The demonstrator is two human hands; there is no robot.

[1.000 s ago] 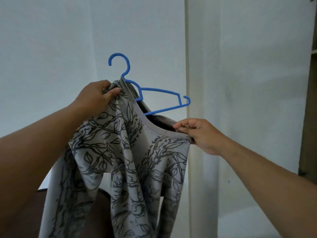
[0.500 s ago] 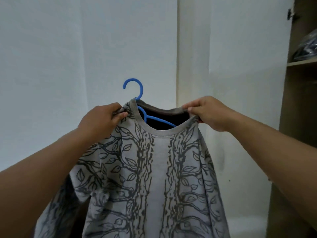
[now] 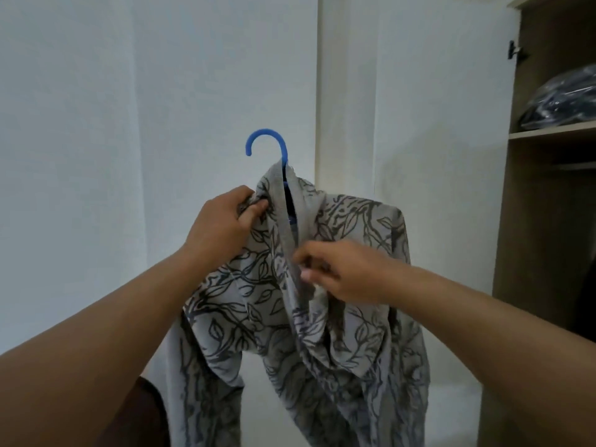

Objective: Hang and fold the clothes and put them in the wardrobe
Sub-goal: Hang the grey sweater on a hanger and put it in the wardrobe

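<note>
Shirt (image 3: 322, 317) on blue hanger (image 3: 266, 141), held up.
Left hand (image 3: 222, 225) grips shirt shoulder at 10 o'clock; right hand (image 3: 342, 272) pinches collar; wardrobe (image 3: 548, 188) at 3 o'clock.

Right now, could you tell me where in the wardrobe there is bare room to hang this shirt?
The dark bay under the wardrobe shelf looks free, though its depth is hard to see. Above the shelf is crowded: a dark plastic-wrapped bundle fills it. Between the shirt on its blue hanger and the wardrobe side panel, a hand can pass.
</note>
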